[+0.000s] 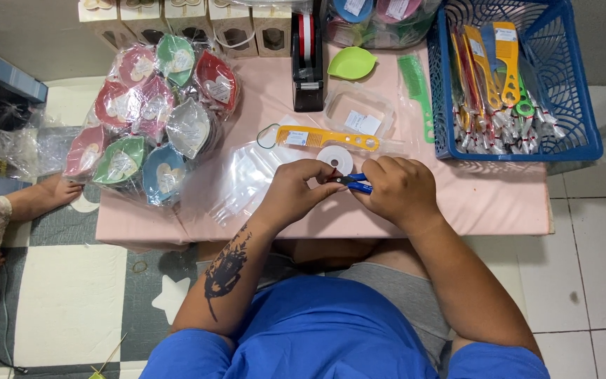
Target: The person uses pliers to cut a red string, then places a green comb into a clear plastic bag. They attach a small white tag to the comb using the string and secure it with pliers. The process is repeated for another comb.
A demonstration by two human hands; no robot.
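Observation:
My left hand and my right hand meet over the front middle of a low pink table. My right hand grips a small blue-handled tool, likely scissors. My left hand pinches something small and dark at the tool's tip; what it is I cannot tell. Just beyond my fingers lie a white tape roll and a yellow comb. Clear plastic bags are spread under my left hand.
A pile of wrapped leaf-shaped dishes fills the table's left. A blue basket of packed combs sits at right. A black tape dispenser, green dish, clear box and green comb lie behind. Another person's foot rests at left.

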